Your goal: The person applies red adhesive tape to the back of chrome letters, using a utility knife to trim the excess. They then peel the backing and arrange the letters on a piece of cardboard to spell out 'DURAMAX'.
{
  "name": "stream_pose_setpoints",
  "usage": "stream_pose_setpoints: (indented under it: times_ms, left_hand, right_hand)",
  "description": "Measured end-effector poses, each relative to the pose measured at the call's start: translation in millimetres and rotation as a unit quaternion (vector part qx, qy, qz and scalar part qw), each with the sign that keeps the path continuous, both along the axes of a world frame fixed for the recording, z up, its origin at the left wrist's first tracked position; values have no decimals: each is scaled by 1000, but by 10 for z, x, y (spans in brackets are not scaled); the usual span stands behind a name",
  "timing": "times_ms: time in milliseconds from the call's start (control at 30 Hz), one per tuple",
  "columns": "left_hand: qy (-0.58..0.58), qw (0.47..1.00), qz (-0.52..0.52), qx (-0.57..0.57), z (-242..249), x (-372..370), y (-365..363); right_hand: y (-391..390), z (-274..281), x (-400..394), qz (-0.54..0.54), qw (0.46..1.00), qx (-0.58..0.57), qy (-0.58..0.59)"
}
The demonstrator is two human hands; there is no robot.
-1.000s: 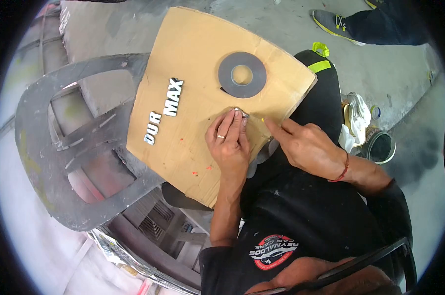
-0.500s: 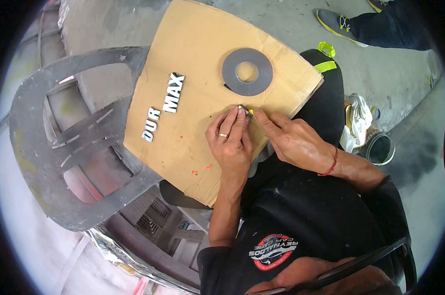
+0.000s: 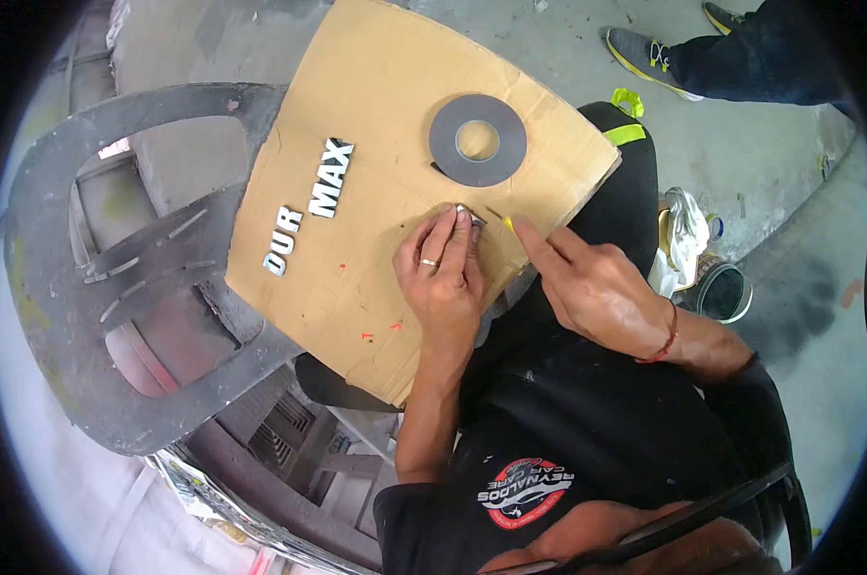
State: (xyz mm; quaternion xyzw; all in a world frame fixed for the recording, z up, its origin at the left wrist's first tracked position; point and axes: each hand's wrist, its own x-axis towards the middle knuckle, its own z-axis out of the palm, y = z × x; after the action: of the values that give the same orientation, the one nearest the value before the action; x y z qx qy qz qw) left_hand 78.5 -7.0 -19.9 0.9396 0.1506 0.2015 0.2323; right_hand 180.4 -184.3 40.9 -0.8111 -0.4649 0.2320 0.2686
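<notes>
My left hand, with a ring on one finger, presses a small whitish emblem piece down on the cardboard sheet; the fingers cover most of it. In my right hand is a slim cutter knife with a yellow part and a thin blade, its tip a little to the right of the piece. Chrome and white letters reading MAX and DUR lie to the left on the cardboard. A roll of dark grey tape rests flat beyond my hands.
The cardboard lies over a black seat bearing a neon strip. A grey panel with openings is at left. On the right stand a dark tin and white crumpled material. Another person's shoe shows at top right.
My right hand has drawn the cutter back to the right, away from the emblem piece. My left hand keeps its hold. The whole view has shifted slightly.
</notes>
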Motion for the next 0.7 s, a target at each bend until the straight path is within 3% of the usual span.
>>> stream_pose_setpoints:
  times_ms: [167,700]
  left_hand:
    - [8,1000,-1,8,-14,-16,1]
    - [10,1000,3,-6,9,-20,-18]
  right_hand:
    - [169,-299,-28,-28,996,83,6]
    - [-68,-41,-71,35,999,-39,-5]
